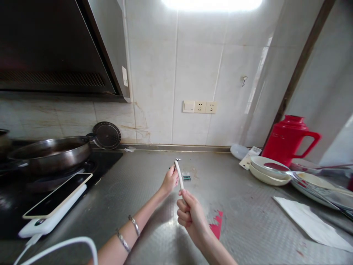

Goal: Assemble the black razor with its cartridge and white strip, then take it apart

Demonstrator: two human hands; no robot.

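My right hand (pixel 189 211) is wrapped around the lower end of a slim whitish handle (pixel 179 175), which slants up and away from me. A small silver crosspiece (pixel 178 159) shows at its far tip, so it looks like a razor. My left hand (pixel 170 180) is closed just beside the upper part of the handle; what its fingers hold is partly hidden. Beyond my right hand, a small clear-and-green item (pixel 186 177) lies on the metal counter (pixel 149 176). A torn red patch (pixel 217 224) shows on the surface by my right wrist.
On the left, a steel pan (pixel 55 151) stands on the black stove, near a phone (pixel 59 195) on a white power bank (pixel 55 215) with a cable. To the right are a red thermos (pixel 286 140), stacked bowls (pixel 268 176), plates and a white paper sheet (pixel 309 221).
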